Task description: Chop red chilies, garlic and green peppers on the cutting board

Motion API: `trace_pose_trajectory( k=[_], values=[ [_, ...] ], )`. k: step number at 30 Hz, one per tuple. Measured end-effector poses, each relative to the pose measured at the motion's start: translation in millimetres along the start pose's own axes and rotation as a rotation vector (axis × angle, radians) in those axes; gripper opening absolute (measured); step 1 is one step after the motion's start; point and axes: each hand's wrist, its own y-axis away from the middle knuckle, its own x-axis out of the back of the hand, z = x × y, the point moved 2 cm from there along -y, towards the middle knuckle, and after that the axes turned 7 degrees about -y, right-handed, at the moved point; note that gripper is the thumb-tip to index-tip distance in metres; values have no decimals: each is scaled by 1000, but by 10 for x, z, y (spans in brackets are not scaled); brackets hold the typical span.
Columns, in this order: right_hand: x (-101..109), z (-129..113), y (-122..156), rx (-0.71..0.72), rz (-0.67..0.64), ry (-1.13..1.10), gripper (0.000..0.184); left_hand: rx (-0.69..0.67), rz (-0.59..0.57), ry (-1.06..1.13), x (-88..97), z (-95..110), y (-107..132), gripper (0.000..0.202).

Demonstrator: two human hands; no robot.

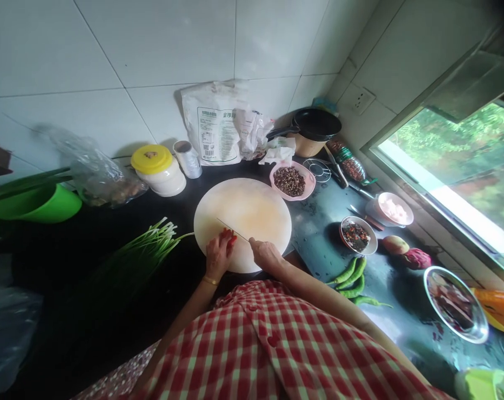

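On a round white cutting board, pieces of red chili pepper lie under the curled fingers of my left hand, which presses them against the board. My right hand is closed around the handle of a knife. Its thin blade, seen nearly edge-on, points to the upper left and lies close along the far side of the pepper. Whether the edge touches the pepper or the board, I cannot tell.
Left of the board lie spring onions. Behind stand a yellow-lidded jar and a pink bowl of dark pieces. To the right are green chilies, a small seasoning bowl, another knife and a metal bowl.
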Motion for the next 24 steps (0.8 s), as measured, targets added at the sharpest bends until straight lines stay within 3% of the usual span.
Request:
trace_pose_trajectory(
  k=[6, 13, 24],
  values=[
    [-2, -36, 16, -2, -25, 37, 26, -49, 72, 68, -53, -54, -134, 27],
    [73, -185, -65, 30, -11, 21, 26, -39, 104, 115, -144, -122, -122, 19],
    [70, -283, -318, 81, -138, 73, 27, -65, 119, 62, -153, -121, -144, 20]
  ],
)
